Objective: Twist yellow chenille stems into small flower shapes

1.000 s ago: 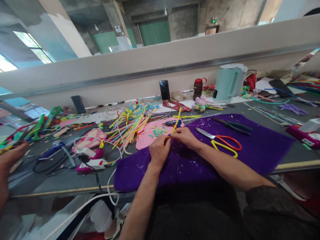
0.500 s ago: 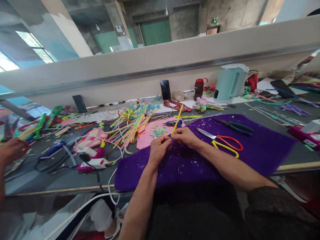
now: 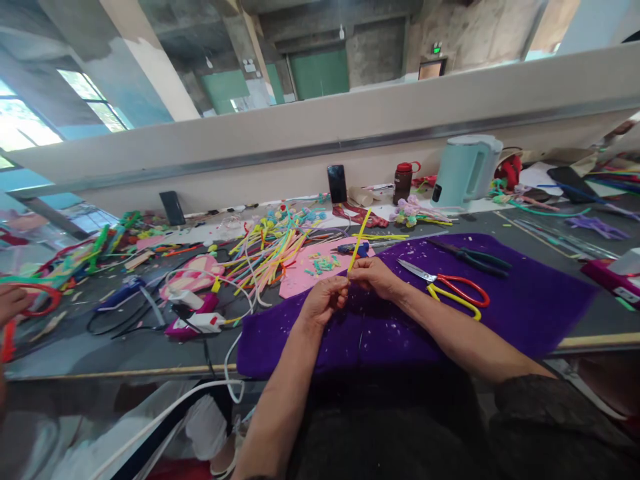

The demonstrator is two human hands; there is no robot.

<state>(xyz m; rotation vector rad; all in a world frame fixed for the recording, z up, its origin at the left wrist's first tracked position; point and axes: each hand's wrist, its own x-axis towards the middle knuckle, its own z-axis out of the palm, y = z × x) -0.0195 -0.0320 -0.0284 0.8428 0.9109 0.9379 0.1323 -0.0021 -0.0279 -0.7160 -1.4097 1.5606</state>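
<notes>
Glare from windows [image 3: 27, 125], stretched edges

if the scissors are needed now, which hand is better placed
The right hand, probably: the scissors lie on its side of the purple cloth, with the left hand farther off.

One held stem [image 3: 360, 240], one kettle [image 3: 463, 173], one bottle [image 3: 402, 187] and two upright phones [image 3: 337, 184] [image 3: 173, 208] are seen, with one pair each of pliers [image 3: 475, 257] and scissors [image 3: 427, 274] on one purple cloth [image 3: 530, 287].
</notes>
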